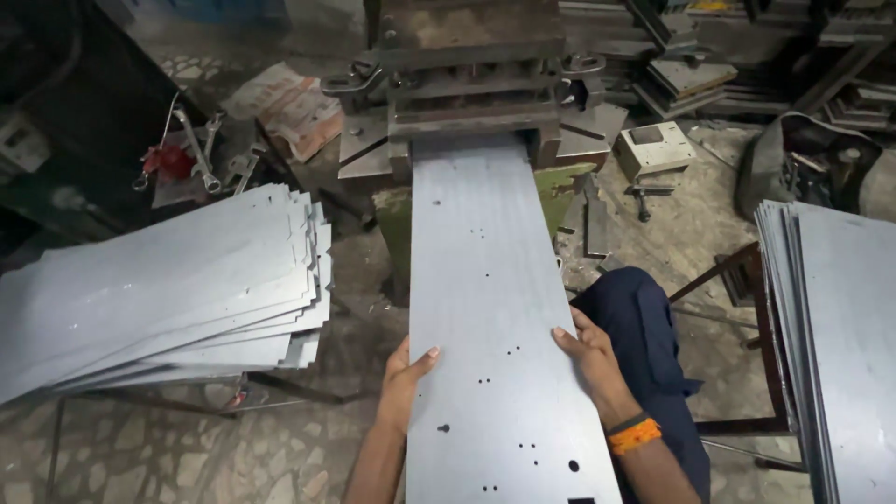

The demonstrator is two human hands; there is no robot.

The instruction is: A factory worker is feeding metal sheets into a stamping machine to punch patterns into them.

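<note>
While gripping sheet [485,308], hands [403,383] seemingly half-open.

Quick count: two hands, left hand [403,385] and right hand [586,359], both on one long grey metal sheet [495,308] running up into one press machine [471,70]. That sheet has roughly a dozen small punched holes, too tiny to count exactly. Two stacks of similar sheets: left stack [159,289] and right stack [835,345], too many layers to number. About three wrenches [201,154] by the left stack. One orange wristband [635,435].
</note>
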